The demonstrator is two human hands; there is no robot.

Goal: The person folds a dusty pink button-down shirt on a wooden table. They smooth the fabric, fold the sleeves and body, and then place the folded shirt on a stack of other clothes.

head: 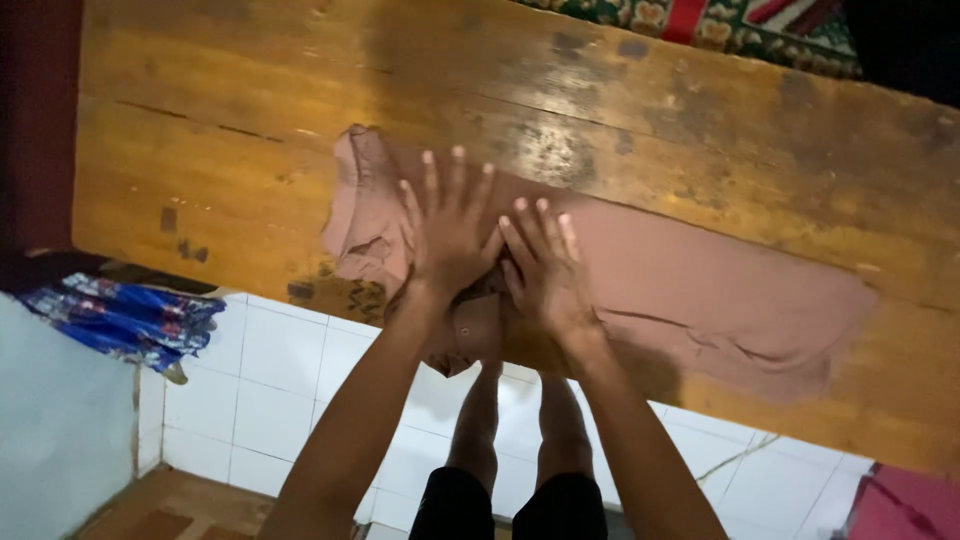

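Already the brown garment (640,290) lay spread lengthwise on the wooden table (200,150), its right part smooth. Both hands lay flat and open on it, side by side, left hand (450,235) beside right hand (540,265), gripping nothing. The left end looked still rumpled, so smoothing seemed only partly done.
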